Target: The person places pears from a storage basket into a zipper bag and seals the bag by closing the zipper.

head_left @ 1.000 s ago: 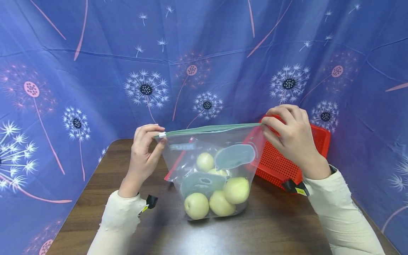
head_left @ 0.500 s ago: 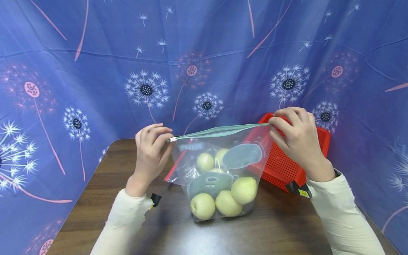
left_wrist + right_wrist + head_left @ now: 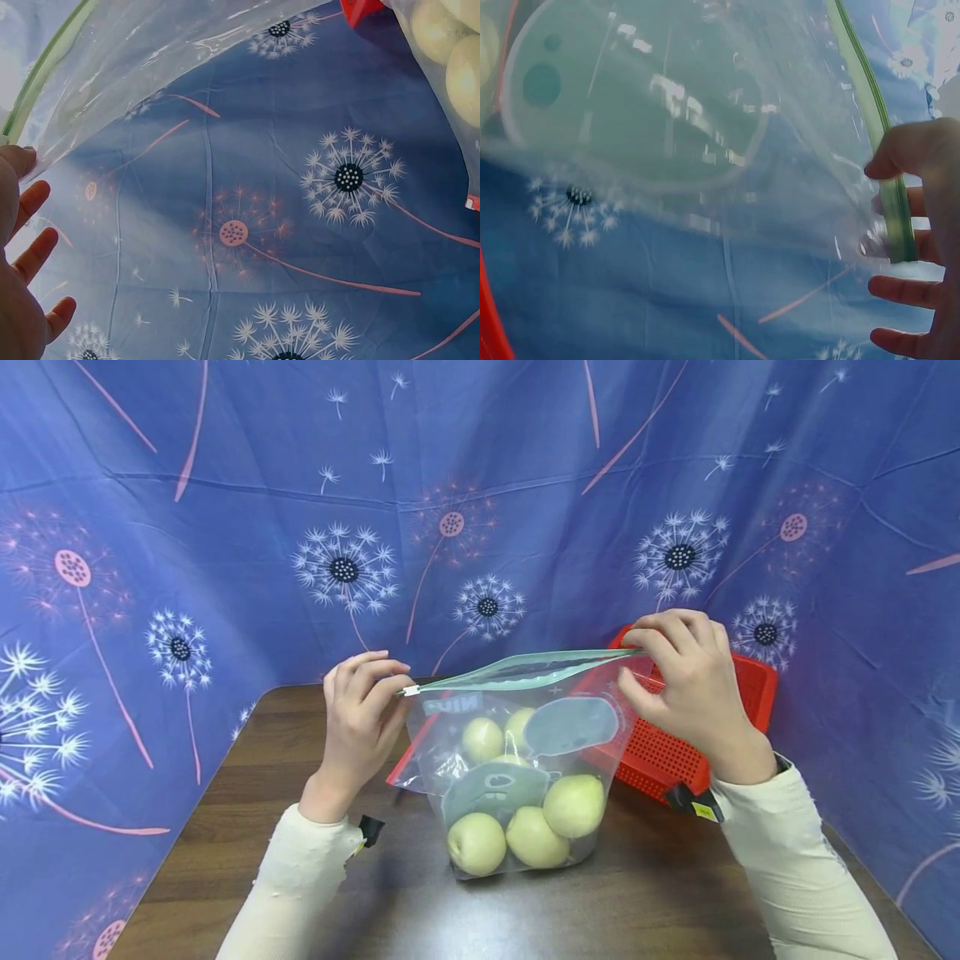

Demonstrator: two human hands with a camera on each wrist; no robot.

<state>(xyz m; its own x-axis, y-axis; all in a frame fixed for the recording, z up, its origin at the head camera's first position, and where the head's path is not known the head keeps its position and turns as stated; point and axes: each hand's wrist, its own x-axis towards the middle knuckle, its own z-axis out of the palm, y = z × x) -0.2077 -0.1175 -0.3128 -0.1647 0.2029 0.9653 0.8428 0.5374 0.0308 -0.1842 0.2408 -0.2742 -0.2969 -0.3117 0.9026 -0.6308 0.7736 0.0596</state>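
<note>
A clear slider zip bag (image 3: 573, 727) with a green top strip and grey-green printed shapes stands on the table, its mouth slightly parted. Pale yellow-green round fruits (image 3: 477, 844) lie at its bottom. My left hand (image 3: 356, 718) pinches the strip's left end, right beside the white slider (image 3: 411, 691); the left wrist view shows the thumb on that end. At the other top corner, my right hand (image 3: 690, 689) holds the strip, thumb on the near side and fingers behind, as the right wrist view shows. Its thumb is lowered away from the fingertips in the head view.
Behind the zip bag lies another clear bag with a red strip (image 3: 411, 750), with more pale fruits (image 3: 482, 740) in it. A red perforated basket (image 3: 660, 752) stands at the right rear. Blue dandelion-print cloth (image 3: 480, 460) hangs behind the brown wooden table (image 3: 300, 760).
The bag and my left hand have moved slightly right. The bag's mouth has parted wider. My right hand went right, then back left, and its thumb has dropped from the strip's edge.
</note>
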